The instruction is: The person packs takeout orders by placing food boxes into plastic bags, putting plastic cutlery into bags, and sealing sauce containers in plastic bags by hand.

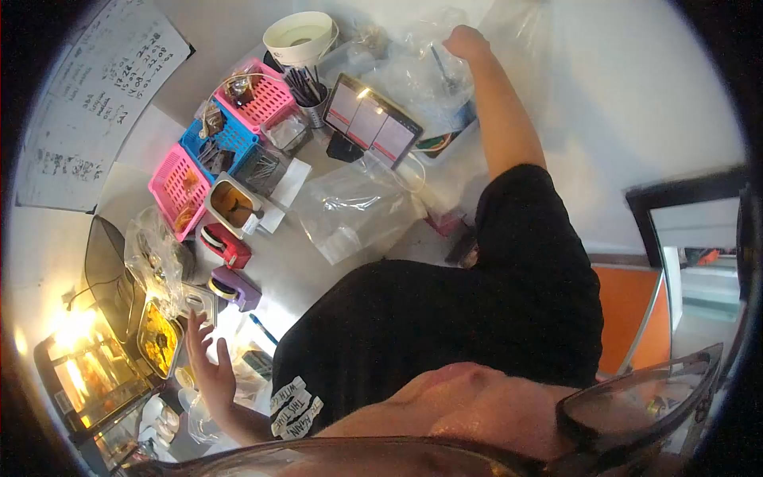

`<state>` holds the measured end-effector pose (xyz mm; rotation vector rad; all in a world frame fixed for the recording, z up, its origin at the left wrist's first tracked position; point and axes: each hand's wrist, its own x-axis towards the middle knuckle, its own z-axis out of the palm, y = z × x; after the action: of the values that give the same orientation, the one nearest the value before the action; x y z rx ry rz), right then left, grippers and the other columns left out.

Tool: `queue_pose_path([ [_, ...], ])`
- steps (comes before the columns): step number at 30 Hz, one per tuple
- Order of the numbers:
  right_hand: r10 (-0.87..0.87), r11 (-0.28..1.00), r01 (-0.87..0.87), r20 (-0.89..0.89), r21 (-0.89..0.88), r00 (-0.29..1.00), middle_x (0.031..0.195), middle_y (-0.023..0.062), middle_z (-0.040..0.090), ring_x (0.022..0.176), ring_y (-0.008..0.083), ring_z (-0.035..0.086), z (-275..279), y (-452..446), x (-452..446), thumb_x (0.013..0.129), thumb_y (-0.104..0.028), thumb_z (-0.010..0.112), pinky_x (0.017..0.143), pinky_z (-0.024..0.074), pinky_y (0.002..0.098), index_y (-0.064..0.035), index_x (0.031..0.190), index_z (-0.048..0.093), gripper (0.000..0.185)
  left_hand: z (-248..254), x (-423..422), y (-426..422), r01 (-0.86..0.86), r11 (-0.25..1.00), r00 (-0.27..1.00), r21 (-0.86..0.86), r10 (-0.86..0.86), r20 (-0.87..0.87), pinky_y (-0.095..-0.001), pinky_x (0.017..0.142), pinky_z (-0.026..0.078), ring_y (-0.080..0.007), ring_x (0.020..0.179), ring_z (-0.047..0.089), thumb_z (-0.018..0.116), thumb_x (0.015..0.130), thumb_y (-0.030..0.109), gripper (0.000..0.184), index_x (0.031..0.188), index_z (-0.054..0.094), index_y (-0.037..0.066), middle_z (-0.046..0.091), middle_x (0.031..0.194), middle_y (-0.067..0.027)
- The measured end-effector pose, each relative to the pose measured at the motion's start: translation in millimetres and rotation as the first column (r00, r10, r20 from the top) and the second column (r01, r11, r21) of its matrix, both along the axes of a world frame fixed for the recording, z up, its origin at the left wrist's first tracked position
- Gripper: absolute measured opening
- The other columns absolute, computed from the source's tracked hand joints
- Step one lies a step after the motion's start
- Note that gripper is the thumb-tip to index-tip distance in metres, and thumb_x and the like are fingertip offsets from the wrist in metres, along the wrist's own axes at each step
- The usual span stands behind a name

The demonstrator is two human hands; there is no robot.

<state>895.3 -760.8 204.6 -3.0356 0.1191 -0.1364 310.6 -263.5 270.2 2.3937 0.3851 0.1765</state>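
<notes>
My right hand (467,41) is stretched far out over a bin of clear plastic bags (421,67). Its fingers are curled in against the plastic; what they hold is hidden. My left hand (211,370) is raised with fingers apart and nothing in it. Beside it are a metal pan of yellow food (159,339) and a purple tape dispenser (236,288). A large clear plastic bag (350,208) lies flat on the metal counter in front of my body. Beyond it, a tablet (372,119) stands tilted with its screen lit.
Pink baskets (176,191) and a blue basket (218,139) line the wall beside a pan of brown sauce (234,205). Near them are a red tape dispenser (225,245), a cup of dark sticks (308,87) and a white bucket (298,40). A lit glass appliance (87,366) glows at far left.
</notes>
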Motion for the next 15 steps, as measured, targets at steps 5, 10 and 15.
queue_pose_path([
  [5,0.335,0.578,-0.392,0.231,0.715,0.914,0.115,0.0134,0.063,0.100,0.0246,0.059,68,4,-64,0.094,-0.030,0.053,0.090,0.0456,0.0383,-0.0007,0.112,0.061,0.035,-7,60,-30,0.207,0.968,0.977,-0.144,-0.212,-0.022,-0.0337,0.091,0.045,-0.0212,0.109,0.056,0.056,0.087,-0.002,0.060,0.145,0.038,0.006,0.056,0.124,-0.0130],
  [10,0.609,-0.526,-0.434,0.680,0.732,0.409,0.128,0.0234,0.055,0.121,0.0444,0.050,143,26,-156,0.099,-0.015,0.038,0.102,0.0369,0.0528,-0.0024,0.122,0.055,0.032,-20,160,-58,0.403,0.575,0.848,-0.712,-0.527,0.054,-0.0380,0.102,0.039,-0.0231,0.124,0.047,0.060,0.088,0.055,0.087,0.149,0.026,0.003,0.047,0.140,-0.0137],
  [15,0.751,-0.614,-0.060,0.606,0.787,0.265,0.127,0.0248,0.055,0.115,0.0411,0.054,134,88,-217,0.092,-0.013,0.052,0.097,0.0426,0.0480,-0.0038,0.124,0.056,0.034,-106,257,-102,0.284,-0.203,0.943,-0.937,-0.117,0.311,-0.0428,0.103,0.040,-0.0261,0.126,0.047,0.056,0.091,0.053,0.083,0.154,0.016,0.016,0.043,0.144,-0.0122],
])
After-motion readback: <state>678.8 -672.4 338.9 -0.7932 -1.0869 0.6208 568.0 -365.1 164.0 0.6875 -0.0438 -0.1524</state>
